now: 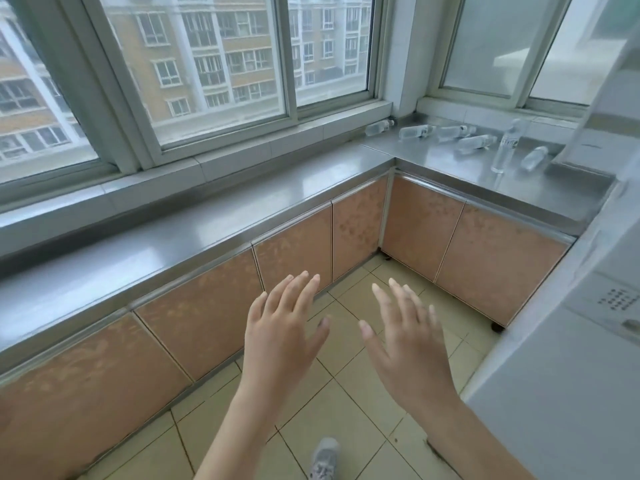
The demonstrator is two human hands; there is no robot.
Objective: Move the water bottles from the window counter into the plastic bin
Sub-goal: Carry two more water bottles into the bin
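Several clear water bottles lie on the steel window counter [450,157] at the far right corner. One bottle [380,127] rests by the window sill, another [415,132] beside it, more lie further right [475,143], and one bottle [506,147] stands upright. My left hand [284,334] and my right hand [408,344] are held out over the floor with fingers spread, holding nothing, well short of the bottles. No plastic bin is in view.
The steel counter [194,216] runs along the windows over peach cabinet doors [291,258]. A white appliance [568,358] stands close on the right. Tiled floor [346,410] lies below, with my shoe [323,457] at the bottom.
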